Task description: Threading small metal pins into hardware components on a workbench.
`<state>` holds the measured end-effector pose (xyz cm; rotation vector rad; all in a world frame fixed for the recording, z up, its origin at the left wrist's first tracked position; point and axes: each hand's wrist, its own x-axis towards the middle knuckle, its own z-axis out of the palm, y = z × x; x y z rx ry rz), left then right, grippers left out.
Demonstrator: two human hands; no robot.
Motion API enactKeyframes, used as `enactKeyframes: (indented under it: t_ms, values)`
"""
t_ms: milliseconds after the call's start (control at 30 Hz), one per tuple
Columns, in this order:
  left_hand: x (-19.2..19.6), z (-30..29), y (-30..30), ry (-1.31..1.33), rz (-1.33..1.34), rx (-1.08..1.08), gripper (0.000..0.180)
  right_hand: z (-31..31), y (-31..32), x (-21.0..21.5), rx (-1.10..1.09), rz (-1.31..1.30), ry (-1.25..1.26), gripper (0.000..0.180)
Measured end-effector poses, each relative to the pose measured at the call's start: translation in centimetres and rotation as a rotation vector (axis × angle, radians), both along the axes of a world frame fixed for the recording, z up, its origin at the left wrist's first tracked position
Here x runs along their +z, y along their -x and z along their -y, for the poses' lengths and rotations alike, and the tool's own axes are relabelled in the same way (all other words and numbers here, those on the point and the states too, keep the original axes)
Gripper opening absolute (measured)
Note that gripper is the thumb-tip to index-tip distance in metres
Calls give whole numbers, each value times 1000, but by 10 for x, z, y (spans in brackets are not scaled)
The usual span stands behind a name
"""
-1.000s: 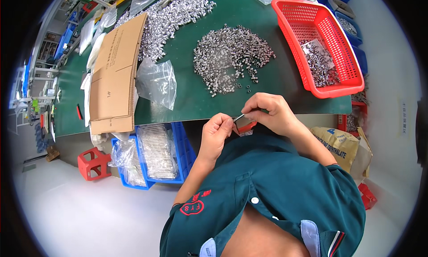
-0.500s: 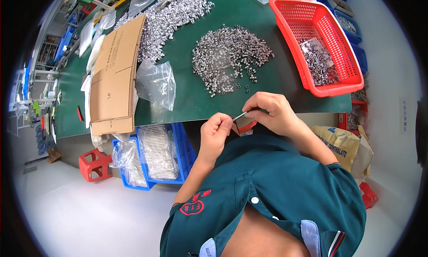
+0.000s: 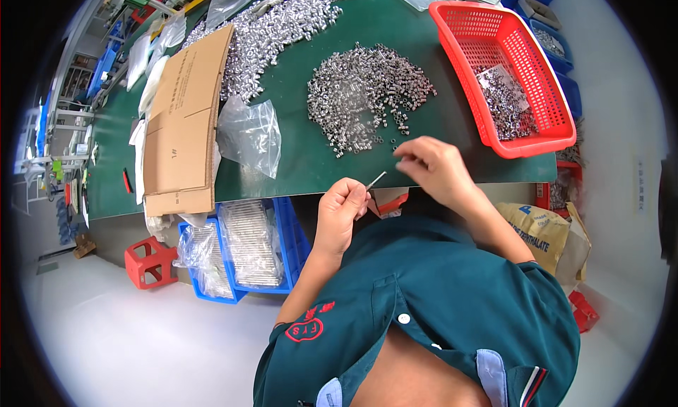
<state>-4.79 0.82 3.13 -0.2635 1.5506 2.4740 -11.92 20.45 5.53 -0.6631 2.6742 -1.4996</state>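
My left hand (image 3: 341, 213) is closed, thumb against fingers, on a thin metal rod (image 3: 377, 180) just off the table's front edge. The rod's pale free tip points up and to the right. My right hand (image 3: 439, 170) is apart from the rod, over the table edge, its slightly blurred fingers bent and parted with nothing visible in them. Just beyond it lies a heap of small silvery metal rings (image 3: 360, 96), a few of them loose at its near side.
A red perforated basket (image 3: 462, 75) with more small metal parts stands at the right. At the left are a flattened cardboard box (image 3: 185, 124), a clear plastic bag (image 3: 251, 137) and a second silvery heap (image 3: 282, 33). Blue bins (image 3: 291, 244) of bagged rods sit below the table (image 3: 296, 174).
My right hand has let go of the rod's free end and moved slightly up and right, toward the rings. My left hand still holds the rod in nearly the same place.
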Motion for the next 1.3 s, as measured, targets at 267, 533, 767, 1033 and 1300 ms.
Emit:
enactKeyframes:
  t_ms: [267, 533, 767, 1033, 1300]
  values:
    - [-6, 3, -1, -29, 21, 4, 17, 7, 11, -17, -69, -261, -218, 14]
    - [-8, 2, 0, -10, 13, 16, 17, 7, 11, -20, -60, -264, -307, 14]
    - [-10, -1, 3, 49, 1, -12, 18, 8, 2, -1, 90, 622, 368, 6]
    - [-5, -2, 1, 156, -45, -25, 17, 9, -3, 3, 182, 383, 276, 7]
    - [-3, -4, 0, 0, 3, -62, 18, 12, -8, -2, 256, 578, 231, 15]
